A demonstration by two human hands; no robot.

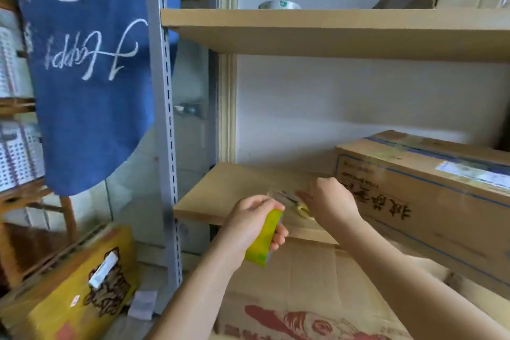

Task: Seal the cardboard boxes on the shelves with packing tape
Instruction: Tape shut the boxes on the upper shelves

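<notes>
My left hand (pixel 252 225) grips the yellow-green tape roll (pixel 263 239) over the lower shelf (pixel 220 196) while my right hand (pixel 329 200) pinches scissors (pixel 299 205) beside the cardboard box (pixel 430 201).

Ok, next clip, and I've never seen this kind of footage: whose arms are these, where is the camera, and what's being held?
There is no robot here. The camera is worn on a person's head and looks down at their own bare arms. The left hand grips a yellow-green roll of packing tape. The right hand holds yellow-handled scissors at the strip of clear tape pulled from the roll. Both work above a wooden shelf. A cardboard box sits on that shelf to the right, and a spare tape roll lies on the shelf above.
</notes>
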